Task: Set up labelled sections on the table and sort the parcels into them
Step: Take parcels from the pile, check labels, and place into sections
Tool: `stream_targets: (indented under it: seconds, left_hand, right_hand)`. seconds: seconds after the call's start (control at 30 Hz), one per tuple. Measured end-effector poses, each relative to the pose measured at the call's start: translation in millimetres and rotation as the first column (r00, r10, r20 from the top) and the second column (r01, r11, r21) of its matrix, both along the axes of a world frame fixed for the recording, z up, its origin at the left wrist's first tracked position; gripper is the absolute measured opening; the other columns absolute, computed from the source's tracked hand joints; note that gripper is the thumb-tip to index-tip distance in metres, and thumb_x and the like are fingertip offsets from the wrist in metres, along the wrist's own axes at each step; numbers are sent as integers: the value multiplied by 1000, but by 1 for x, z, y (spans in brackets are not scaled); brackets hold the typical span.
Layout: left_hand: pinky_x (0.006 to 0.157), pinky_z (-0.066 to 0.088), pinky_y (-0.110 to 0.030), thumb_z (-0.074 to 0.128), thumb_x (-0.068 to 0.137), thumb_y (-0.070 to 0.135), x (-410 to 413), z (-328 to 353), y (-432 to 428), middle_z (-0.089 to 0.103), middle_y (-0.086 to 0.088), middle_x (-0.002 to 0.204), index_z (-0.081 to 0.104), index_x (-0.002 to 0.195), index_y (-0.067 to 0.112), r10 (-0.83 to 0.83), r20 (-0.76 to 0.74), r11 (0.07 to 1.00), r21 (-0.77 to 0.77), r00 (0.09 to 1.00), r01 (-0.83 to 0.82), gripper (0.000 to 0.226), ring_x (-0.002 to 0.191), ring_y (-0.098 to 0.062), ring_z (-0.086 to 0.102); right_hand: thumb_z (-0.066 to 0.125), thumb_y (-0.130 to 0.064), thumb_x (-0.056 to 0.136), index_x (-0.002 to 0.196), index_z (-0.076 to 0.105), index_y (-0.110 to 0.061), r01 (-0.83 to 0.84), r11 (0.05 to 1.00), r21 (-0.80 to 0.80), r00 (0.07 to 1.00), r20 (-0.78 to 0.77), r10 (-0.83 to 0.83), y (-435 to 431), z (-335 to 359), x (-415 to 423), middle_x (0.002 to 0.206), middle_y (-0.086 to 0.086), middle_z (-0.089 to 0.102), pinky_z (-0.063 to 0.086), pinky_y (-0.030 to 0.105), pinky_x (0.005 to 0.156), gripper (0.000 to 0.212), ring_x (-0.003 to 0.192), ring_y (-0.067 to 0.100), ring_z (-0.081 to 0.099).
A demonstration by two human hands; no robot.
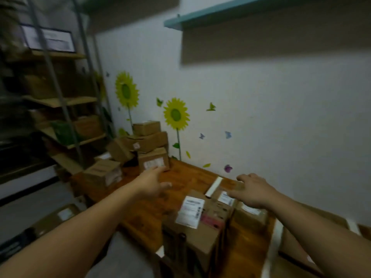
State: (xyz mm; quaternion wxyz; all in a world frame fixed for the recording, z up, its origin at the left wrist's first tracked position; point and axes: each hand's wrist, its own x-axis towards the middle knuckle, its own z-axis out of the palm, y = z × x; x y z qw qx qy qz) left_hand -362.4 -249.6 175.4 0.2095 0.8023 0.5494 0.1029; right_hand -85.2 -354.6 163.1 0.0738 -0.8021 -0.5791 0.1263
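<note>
While left grip (152, 184) and right grip (251, 192) hover spread, parcels (147, 142) crowd the wooden table (192, 177) by the wall (261, 117)

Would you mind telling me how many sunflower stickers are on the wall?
2: a taller sunflower above the stacked boxes at the far corner, a shorter sunflower to its right. The shelf rack may hide another.

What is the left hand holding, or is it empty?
Empty: the left hand stretches open toward a labelled box, gripping nothing.
</note>
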Motion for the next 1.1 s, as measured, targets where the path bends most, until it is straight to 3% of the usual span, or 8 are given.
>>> stream_targets:
  seconds: [0.17, 0.3, 0.4, 0.57, 0.77, 0.9, 1.0, 1.1]
  left_hand:
    - [115, 27, -42, 59, 88, 44, -101, 8, 65, 14, -3, 158, 18, 150, 28, 151, 59, 987, -72, 987, -147, 75, 144, -24, 20]
    - [113, 30, -35, 58, 90, 41, -149, 11, 110, 18, -4, 157, 20, 150, 21, 190, 74, 980, -66, 979, -185, 74, 141, -22, 26]
    - [116, 24, -38, 58, 90, 42, -169, 10, 148, 14, -6, 158, 17, 151, 19, 222, 58, 974, -52, 973, -219, 76, 144, -23, 18]
    - [102, 39, -28, 57, 92, 35, -184, 11, 230, 17, -3, 157, 17, 151, 24, 267, 139, 963, -61, 954, -261, 72, 140, -24, 28]
    - [115, 24, -39, 56, 91, 40, -190, 23, 344, 10, -3, 159, 16, 151, 25, 299, 114, 954, -27, 947, -298, 73, 144, -24, 17]
    - [98, 45, -36, 55, 93, 34, -183, 30, 409, 13, -5, 158, 17, 151, 23, 258, 160, 966, -73, 953, -250, 70, 136, -29, 34]
    - [110, 29, -34, 55, 93, 34, -178, 29, 464, 17, -5, 157, 16, 151, 19, 211, 178, 977, -79, 961, -200, 71, 142, -25, 25]
    - [112, 26, -34, 56, 93, 34, -169, 23, 523, 20, -6, 157, 17, 151, 20, 166, 227, 981, -133, 960, -138, 71, 142, -24, 25]
  right_hand:
    - [53, -68, 82, 147, 32, -23, -64, 998, 26, 996, -58, 66, 83, 14, -90, 147, 10, 35, 38, 40, 105, 82, 131, 30, 39]
    - [52, -67, 82, 147, 31, -23, -138, 990, 31, 989, -45, 140, 150, 21, -135, 147, 10, 35, 38, 38, 105, 82, 130, 29, 41]
    - [53, -66, 83, 148, 31, -22, -166, 985, 41, 985, -38, 167, 204, 21, -160, 148, 10, 35, 37, 38, 107, 81, 132, 29, 40]
    - [55, -63, 83, 144, 35, -23, -196, 975, 105, 978, -51, 202, 306, 17, -187, 143, 10, 40, 38, 35, 104, 76, 129, 28, 43]
    - [56, -61, 84, 146, 32, -22, -224, 965, 135, 962, -128, 241, 428, 21, -200, 144, 10, 38, 37, 35, 104, 77, 130, 27, 40]
    - [56, -61, 85, 147, 30, -19, -189, 974, 127, 964, -165, 209, 491, 21, -202, 146, 12, 36, 36, 34, 106, 79, 132, 28, 39]
    - [56, -61, 84, 146, 33, -18, -150, 979, 135, 966, -193, 175, 535, 14, -205, 146, 12, 38, 39, 34, 103, 79, 129, 28, 44]
    - [57, -61, 83, 146, 34, -15, -76, 987, 141, 960, -257, 111, 578, 5, -210, 146, 12, 40, 41, 36, 103, 82, 128, 28, 47]
